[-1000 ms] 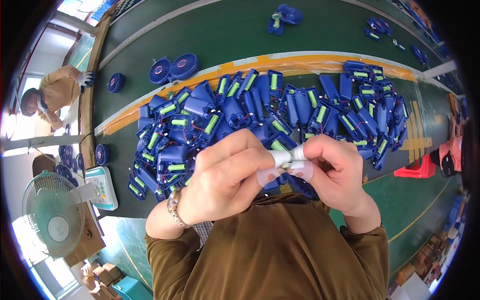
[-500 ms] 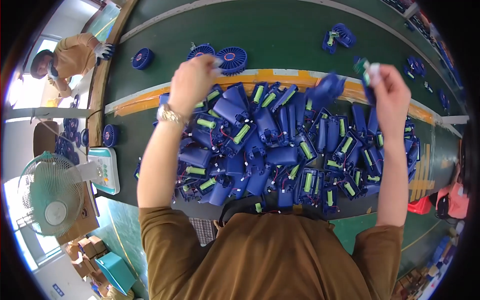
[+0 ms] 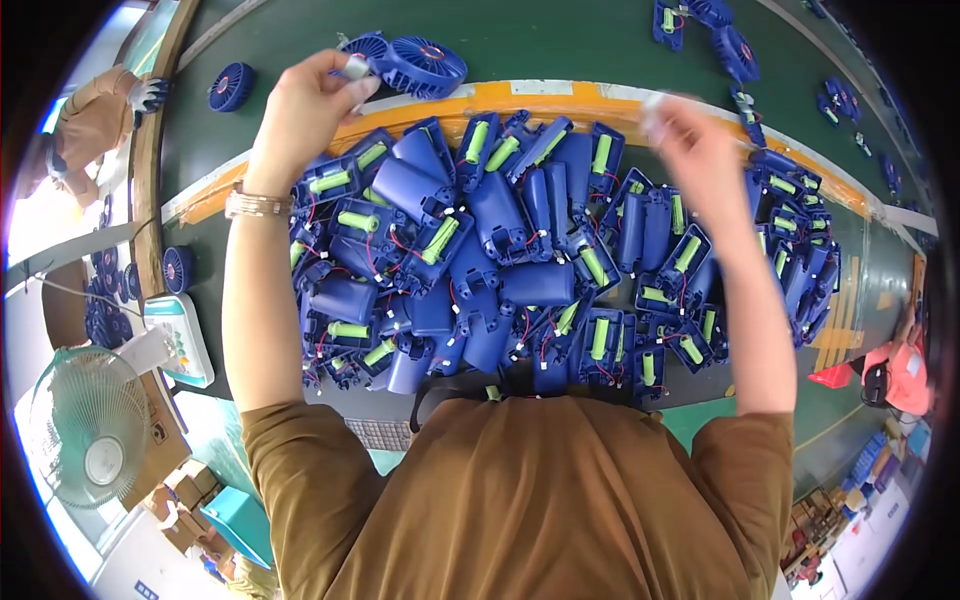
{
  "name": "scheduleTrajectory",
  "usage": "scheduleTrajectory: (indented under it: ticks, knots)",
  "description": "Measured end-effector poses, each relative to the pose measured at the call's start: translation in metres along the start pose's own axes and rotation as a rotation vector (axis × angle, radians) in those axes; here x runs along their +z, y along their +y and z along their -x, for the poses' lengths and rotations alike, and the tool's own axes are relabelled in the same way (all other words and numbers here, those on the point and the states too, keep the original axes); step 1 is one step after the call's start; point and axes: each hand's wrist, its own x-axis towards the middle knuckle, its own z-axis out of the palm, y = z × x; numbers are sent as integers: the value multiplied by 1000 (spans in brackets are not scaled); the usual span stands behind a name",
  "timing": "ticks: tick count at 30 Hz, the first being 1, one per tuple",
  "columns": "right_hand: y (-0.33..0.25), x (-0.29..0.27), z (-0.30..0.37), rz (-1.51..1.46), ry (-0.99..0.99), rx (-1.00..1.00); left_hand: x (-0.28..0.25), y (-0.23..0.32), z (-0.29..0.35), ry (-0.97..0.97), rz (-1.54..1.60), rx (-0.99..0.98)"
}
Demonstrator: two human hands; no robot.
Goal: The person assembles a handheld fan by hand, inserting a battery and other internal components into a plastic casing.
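Note:
My left hand (image 3: 305,115) is at the far left of the pile, white covers on its fingertips. Its thumb and forefinger are a little apart beside a round blue fan head (image 3: 365,47), with no grasped thing visible between them. A larger fan head (image 3: 426,66) rests against that one. My right hand (image 3: 695,150) hovers over the pile's far right part, blurred, a white cover on a fingertip; whether its fingers hold anything cannot be told. Below both hands lie several blue handle shells (image 3: 410,187), many with green battery cells (image 3: 440,240) and thin red wires.
Orange tape (image 3: 580,97) runs between the pile and the green belt (image 3: 560,40). Another fan head (image 3: 737,53) lies at the far right, near a part with a green board (image 3: 745,108). At left are a scale (image 3: 180,340), a standing fan (image 3: 95,430) and a co-worker's gloved hand (image 3: 148,95).
My right hand has let go of the part with the green board and moved left. The blurred fan head over the pile is gone from there. My left hand has shifted left; the view has shifted too.

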Motion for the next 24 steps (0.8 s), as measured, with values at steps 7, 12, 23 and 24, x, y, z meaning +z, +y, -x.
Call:
scheduleTrajectory:
  ticks: [7,12,23,24]
  knots:
    - [-58,72,124,2,-209,-386,-7,70,79,-402,1549,-15]
    - [-73,60,143,-88,-298,-258,-46,112,198,-209,1561,79]
    - [-153,-27,211,-520,-308,-308,-66,104,327,85,1295,178]
    - [-156,-34,213,-531,-357,-256,-63,101,330,56,1356,163]
